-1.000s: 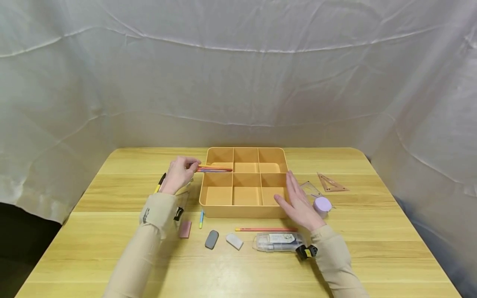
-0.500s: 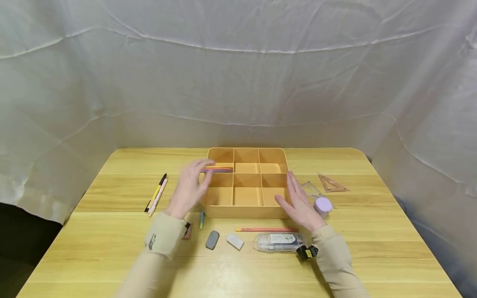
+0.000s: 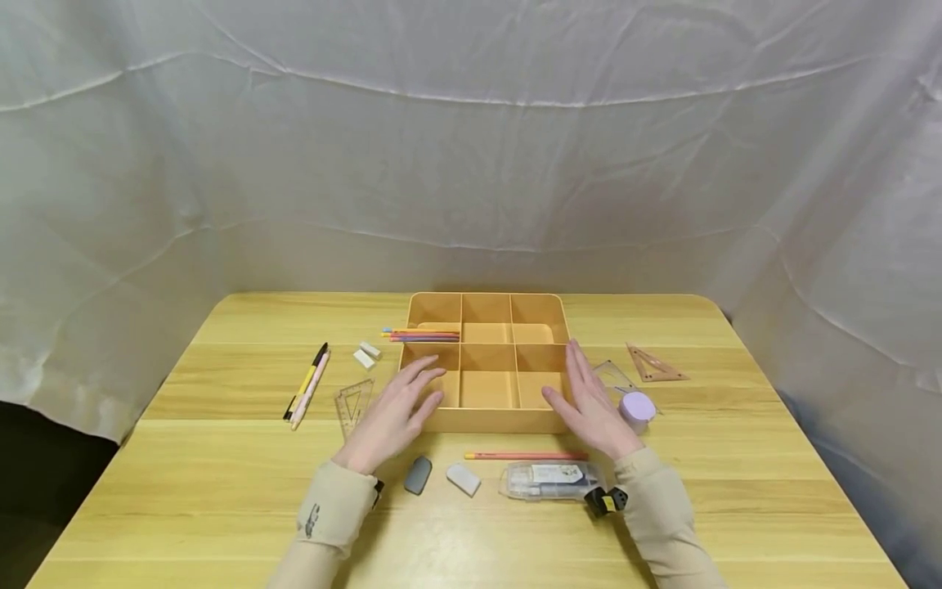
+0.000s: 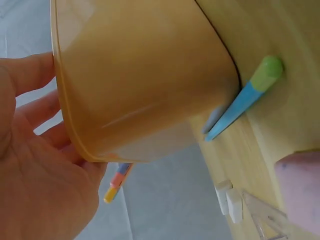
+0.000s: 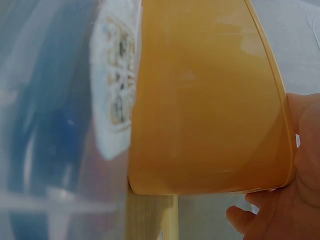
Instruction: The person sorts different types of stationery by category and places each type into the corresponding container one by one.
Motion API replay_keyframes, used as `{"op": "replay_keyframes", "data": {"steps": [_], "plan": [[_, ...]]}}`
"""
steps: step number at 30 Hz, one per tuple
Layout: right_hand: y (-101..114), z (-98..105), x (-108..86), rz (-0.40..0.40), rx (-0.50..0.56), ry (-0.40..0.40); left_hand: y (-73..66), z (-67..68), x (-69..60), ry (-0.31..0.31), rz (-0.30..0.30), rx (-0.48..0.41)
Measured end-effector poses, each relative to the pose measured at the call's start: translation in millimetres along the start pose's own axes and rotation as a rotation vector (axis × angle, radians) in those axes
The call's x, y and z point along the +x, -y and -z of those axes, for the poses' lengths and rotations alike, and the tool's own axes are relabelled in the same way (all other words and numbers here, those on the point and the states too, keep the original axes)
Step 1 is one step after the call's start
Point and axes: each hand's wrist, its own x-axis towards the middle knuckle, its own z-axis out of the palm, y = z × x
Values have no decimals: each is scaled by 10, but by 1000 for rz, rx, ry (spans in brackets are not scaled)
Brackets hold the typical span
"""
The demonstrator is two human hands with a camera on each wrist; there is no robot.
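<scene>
A yellow-orange organizer box with several compartments sits at the middle of the table. Several coloured pencils lie in its back left compartment, their ends jutting over the left wall. My left hand is at the box's front left corner with loosely spread fingers that hold nothing; in the left wrist view its fingers reach over the rim. Against the box's right side rests my right hand, fingers extended. Beside the box in the left wrist view lie a blue-and-green stick and a pink eraser.
In front lie a grey eraser, a white eraser, a red pencil and a clear plastic case. Pens and a set square lie left; a purple round container and orange triangle right.
My left hand has let go of the coloured pencils, leaving them in the back left compartment. It has come back toward the box's front left corner. My right hand has stayed in place.
</scene>
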Motion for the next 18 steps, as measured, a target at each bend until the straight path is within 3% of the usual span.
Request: {"op": "replay_keyframes", "data": {"steps": [6,12,14,18], "plan": [[-9,1,-2,-2,0,0,14,-75,-19,-14,-56,51],[-19,7,-13,-3,-4,-2,28,-80,-25,-33,-32,-11],[-19,8,-17,-1,-3,-5,38,-35,-28,-79,-10,-67],[-16,13,-22,2,2,-4,94,131,-43,-243,39,-168]]}}
